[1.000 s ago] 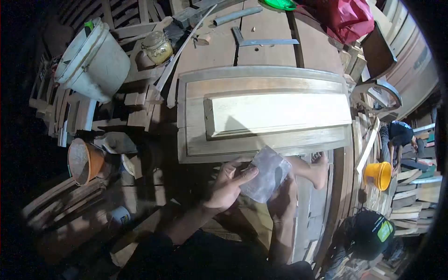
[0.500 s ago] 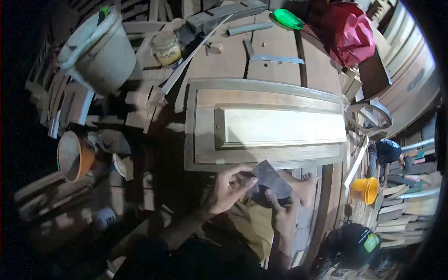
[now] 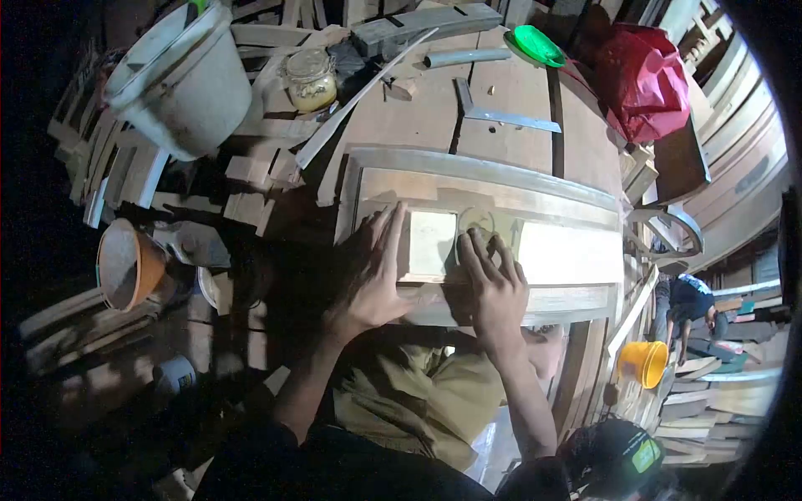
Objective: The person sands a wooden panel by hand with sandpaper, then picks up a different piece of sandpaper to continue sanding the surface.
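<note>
A wooden panel door (image 3: 576,250) with a pale raised centre lies in front of me on the boards. At its left end rests my left hand (image 3: 376,280), fingers stretched out and holding nothing. My right hand (image 3: 493,288) presses a sheet of sandpaper (image 3: 476,219) flat onto the raised centre with its fingertips. The sheet's beige back, marked with a round shape, faces up; its lower part is hidden under the hand. My knees in tan trousers (image 3: 409,392) are just below the door's near edge.
Beyond the door are a metal angle piece (image 3: 510,118), a grey tube (image 3: 468,57), a green dish (image 3: 539,46), a glass jar (image 3: 311,81) and a red bag (image 3: 643,83). Buckets (image 3: 188,92) stand left, a yellow bucket (image 3: 642,364) right. Two other people are at right.
Both hands have moved from in front of the door onto it. The sandpaper, held up between both hands before with its dark side showing, now lies flat under my right hand; my left hand released it.
</note>
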### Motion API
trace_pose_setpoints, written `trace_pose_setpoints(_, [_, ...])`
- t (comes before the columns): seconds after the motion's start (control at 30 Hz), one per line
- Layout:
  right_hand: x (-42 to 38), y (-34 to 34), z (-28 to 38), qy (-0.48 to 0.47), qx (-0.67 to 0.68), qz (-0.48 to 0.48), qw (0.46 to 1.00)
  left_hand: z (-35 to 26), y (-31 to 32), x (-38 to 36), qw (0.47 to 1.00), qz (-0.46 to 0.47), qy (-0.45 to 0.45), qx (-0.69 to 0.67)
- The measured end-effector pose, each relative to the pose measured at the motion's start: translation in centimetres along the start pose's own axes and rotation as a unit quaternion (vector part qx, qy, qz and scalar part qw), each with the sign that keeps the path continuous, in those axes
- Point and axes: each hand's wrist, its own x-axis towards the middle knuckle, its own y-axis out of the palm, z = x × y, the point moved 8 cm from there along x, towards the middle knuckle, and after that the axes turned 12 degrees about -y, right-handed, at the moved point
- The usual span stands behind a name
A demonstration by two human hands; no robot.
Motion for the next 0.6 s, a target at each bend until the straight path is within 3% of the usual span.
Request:
trace_pose_setpoints(0.03, [-0.2, -0.1, 0.1, -0.012, 0.022, -0.014, 1.0, -0.3, -0.3, -0.4, 1.0, -0.012, 0.011, 0.011])
trace_pose_setpoints(0.17, [-1.7, 0.6, -4.2, 0.105, 0.031, -0.013, 0.994, 0.1, 0.2, 0.0, 0.998, 0.025, -0.021, 0.045])
trace_pose_setpoints(0.23, [-2.2, 1.1, -4.8, 0.16, 0.03, -0.032, 0.986, 0.3, 0.5, 0.0, 1.0, 0.014, -0.017, -0.02])
trace_pose_setpoints(0.27, [-1.7, 1.8, -2.3, 0.103, 0.033, -0.01, 0.994, 0.8, 0.6, 0.1, 0.999, 0.008, -0.007, -0.052])
trace_pose_setpoints(0.3, [-4.2, 3.1, -4.2, 0.233, 0.357, 0.02, 0.904, 0.2, 0.2, 0.1, 0.998, -0.026, 0.037, -0.052])
trace_pose_setpoints(0.33, [-4.1, 2.9, -4.4, 0.213, 0.36, 0.016, 0.908, 0.3, 0.1, 0.2, 1.0, -0.015, 0.022, -0.004])
trace_pose_setpoints(0.37, [-3.9, 2.7, -4.5, 0.193, 0.363, 0.013, 0.911, 0.6, 0.4, 0.3, 0.998, 0.005, 0.005, -0.06])
trace_pose_setpoints(0.4, [-3.8, 4.4, -4.7, 0.168, 0.266, -0.02, 0.949, 0.8, 0.6, 0.3, 0.993, 0.024, -0.012, -0.114])
trace_pose_setpoints(0.43, [-3.8, 6.0, -4.8, 0.152, 0.16, -0.053, 0.974, 0.3, 0.1, 0.3, 0.998, 0.012, -0.004, -0.059])
trace_pose_setpoints(0.5, [-3.6, 6.0, -5.3, 0.196, 0.202, -0.058, 0.958, 0.6, 0.1, 0.5, 0.997, 0.004, -0.002, -0.076])
trace_pose_setpoints(0.57, [-0.9, 2.3, 0.4, -0.006, 0.111, -0.042, 0.993, 0.6, 0.3, 0.3, 0.997, -0.011, -0.019, -0.076])
trace_pose_setpoints(0.6, [-0.9, 1.4, -1.0, 0.065, 0.119, -0.06, 0.989, 0.5, 0.5, 0.4, 0.996, -0.009, -0.016, -0.09])
